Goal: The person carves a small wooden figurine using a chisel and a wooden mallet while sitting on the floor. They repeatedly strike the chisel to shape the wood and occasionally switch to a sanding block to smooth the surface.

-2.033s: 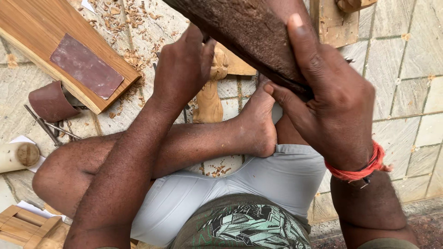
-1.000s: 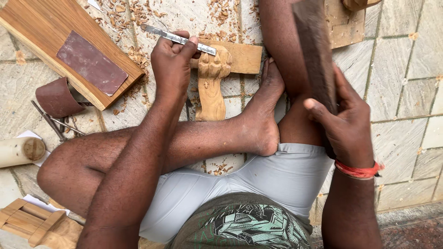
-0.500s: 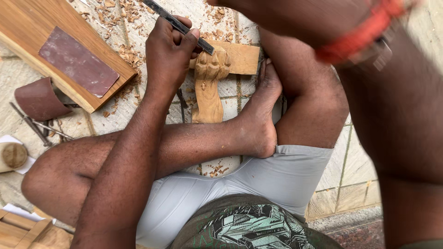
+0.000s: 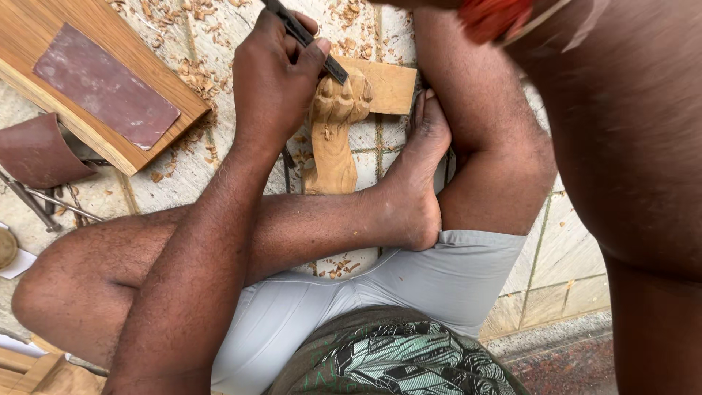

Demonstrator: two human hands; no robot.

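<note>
My left hand [image 4: 274,73] grips a dark metal chisel [image 4: 307,36] near the top of the view. Its tip rests on the upper part of a pale carved wooden figure [image 4: 333,139], which lies on the tiled floor against a flat wooden crosspiece [image 4: 387,84]. My right forearm [image 4: 629,146] fills the right side, raised close to the camera, with a red wristband [image 4: 497,14] at the top edge. The right hand itself is beyond the frame. My crossed legs and a bare foot [image 4: 417,183] lie just below the carving.
A wooden board [image 4: 44,29] with a sheet of brown sandpaper [image 4: 102,84] lies at the upper left. A curled sandpaper piece [image 4: 33,150] and thin metal tools [image 4: 44,201] lie at the left. Wood shavings [image 4: 197,73] litter the tiles. A small wooden frame [image 4: 29,366] sits at the bottom left.
My right arm has swung up and toward the camera, carrying the dark wooden block out of view. My left hand has brought the chisel down onto the carving.
</note>
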